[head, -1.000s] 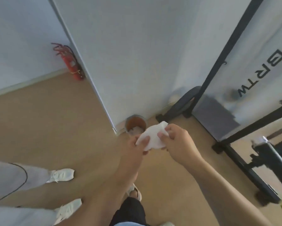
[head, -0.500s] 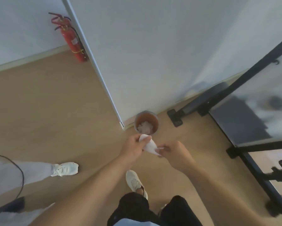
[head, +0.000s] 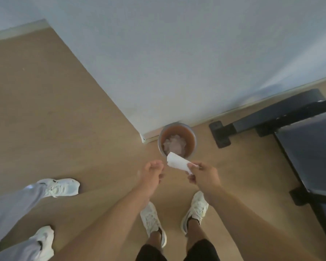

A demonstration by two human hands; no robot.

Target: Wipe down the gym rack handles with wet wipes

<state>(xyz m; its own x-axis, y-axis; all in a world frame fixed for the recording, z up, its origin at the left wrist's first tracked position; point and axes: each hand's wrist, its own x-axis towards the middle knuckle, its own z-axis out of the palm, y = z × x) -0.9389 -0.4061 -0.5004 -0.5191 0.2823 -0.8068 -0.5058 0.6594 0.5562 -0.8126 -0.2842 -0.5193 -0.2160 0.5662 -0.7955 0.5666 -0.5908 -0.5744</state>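
A white wet wipe (head: 177, 162) is pinched at one end by my right hand (head: 202, 175), and it sticks out to the upper left over the near rim of a small round bin (head: 194, 140). The bin stands on the floor at the wall corner and holds crumpled white wipes (head: 174, 146). My left hand (head: 151, 173) is just left of the wipe, fingers loosely curled, holding nothing. The black base of the gym rack (head: 271, 122) lies on the floor at the right; no handles are in view.
A white wall (head: 177, 63) runs close behind the bin, its corner at the bin's left. Another person's legs in pale trousers and white shoes (head: 62, 187) stand at the lower left. My own white shoes (head: 152, 219) are below my hands on a tan floor.
My left hand has let go of the wipe, which my right hand alone now holds. The view has tilted down, and the bin has come closer; the fire extinguisher is out of view.
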